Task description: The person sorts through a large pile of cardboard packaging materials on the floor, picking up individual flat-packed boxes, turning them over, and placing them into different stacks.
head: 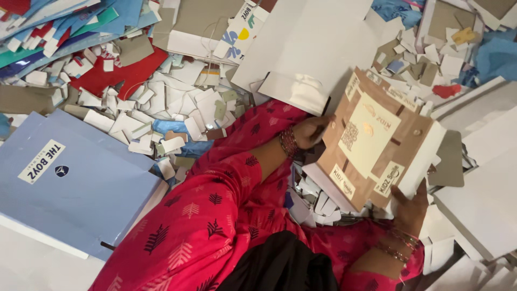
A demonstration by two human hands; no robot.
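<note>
I hold a flat brown and cream printed cardboard box piece [371,140] tilted in front of me. My left hand [308,131], with red bangles at the wrist, grips its left edge. My right hand [410,209], also bangled, holds its lower right corner from below. My legs in red patterned cloth [215,215] stretch across the lower middle of the view.
A light blue flat box stack [75,183] lies at the left. Many white, blue and red card scraps [161,108] cover the floor. White card sheets [318,43] lie beyond the hands, and more white sheets [484,183] sit at the right.
</note>
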